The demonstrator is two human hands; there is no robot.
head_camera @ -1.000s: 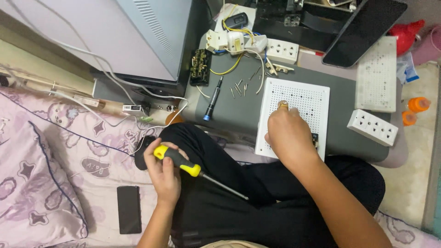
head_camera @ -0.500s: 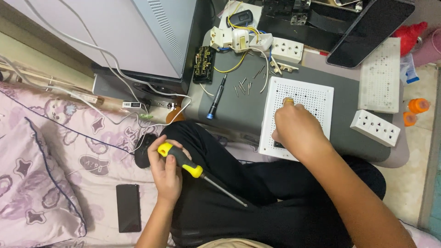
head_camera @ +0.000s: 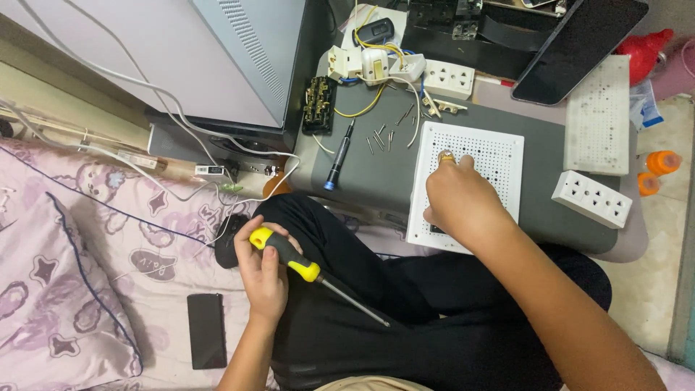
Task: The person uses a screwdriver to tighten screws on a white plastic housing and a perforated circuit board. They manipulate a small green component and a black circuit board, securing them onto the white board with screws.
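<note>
— Far left, at nine o'clock?
— Pink patterned bedding [head_camera: 94, 253], with a dark phone [head_camera: 206, 330] lying flat at seven o'clock and white cables [head_camera: 145, 156] trailing across toward a grey appliance [head_camera: 210, 51] at eleven.

— And the left hand?
— Left hand [head_camera: 264, 271], low at about seven o'clock, clamped around the yellow-and-black handle of a screwdriver [head_camera: 289, 257]; shaft angled down toward five o'clock, over black trousers [head_camera: 376, 318], tip touching nothing on the worktop.

— Centre of the grey worktop [head_camera: 376, 174]?
— A slim blue-tipped screwdriver [head_camera: 338, 156] lying loose near twelve o'clock, with scattered screws [head_camera: 380, 137] just beside it. Above those, a dark terminal block [head_camera: 318, 105] and a tangle of white plugs with yellow wire [head_camera: 369, 72].

— Right hand?
— Right hand [head_camera: 463, 203], right of centre, resting on a white perforated panel [head_camera: 492, 156] lying flat on the worktop, fingers curled and pinched on a small brass-coloured piece [head_camera: 447, 155] at the panel's upper left. Whether lifted or pressed down, cannot tell.

— Farther right, toward three o'clock?
— A white multi-socket block [head_camera: 591, 198] just beside the panel, a second perforated plate [head_camera: 597, 116] above it, a black tablet-like slab [head_camera: 579, 47] at one o'clock, and orange bottle caps [head_camera: 662, 163] at the edge.
</note>
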